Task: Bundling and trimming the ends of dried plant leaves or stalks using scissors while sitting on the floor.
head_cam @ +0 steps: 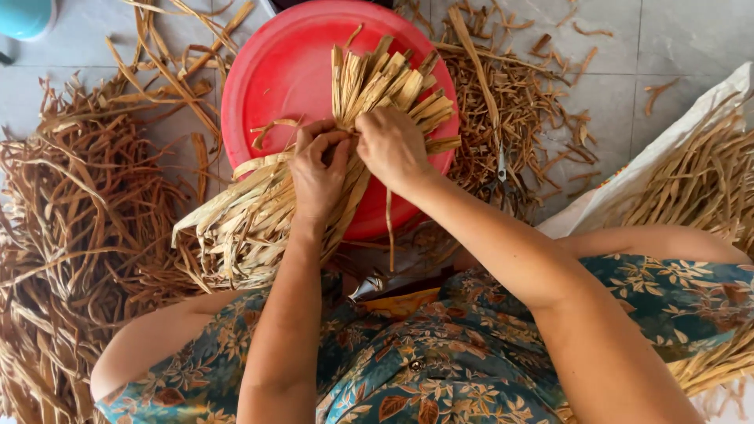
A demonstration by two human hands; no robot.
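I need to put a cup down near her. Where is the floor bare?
Bare tile floor lies at the top right, between the scattered scraps and the white sack. A smaller patch lies top left, between the teal container and the red basin. The left is crowded with a strip pile; both hands grip the bundle.
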